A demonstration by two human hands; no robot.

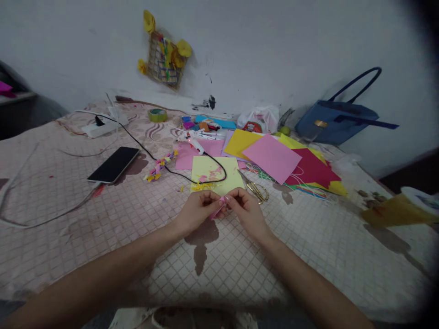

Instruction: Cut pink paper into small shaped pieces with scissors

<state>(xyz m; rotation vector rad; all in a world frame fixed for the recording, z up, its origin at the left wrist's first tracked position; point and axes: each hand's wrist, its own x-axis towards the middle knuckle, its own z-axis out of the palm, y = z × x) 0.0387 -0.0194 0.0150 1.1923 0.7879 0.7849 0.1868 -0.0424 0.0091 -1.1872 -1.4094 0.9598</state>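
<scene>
A small piece of pink paper (216,212) is pinched between both hands, low in the middle of the head view. My left hand (200,209) grips it from the left with closed fingers. My right hand (245,209) holds its upper right edge between thumb and fingers. Just beyond the hands lies a pale yellow sheet (233,169) with pink and yellow paper scraps on it. Gold-handled scissors (258,192) rest right beside my right hand. A glue gun (195,144) lies behind the pale sheet, its black cord looping over the paper.
A tablet (114,164) with a cable lies at the left, near a power strip (103,127). A small paper garland (160,166) lies left of the sheet. Coloured sheets (272,157), a blue bag (338,119) and a yellow cup (394,210) are on the right.
</scene>
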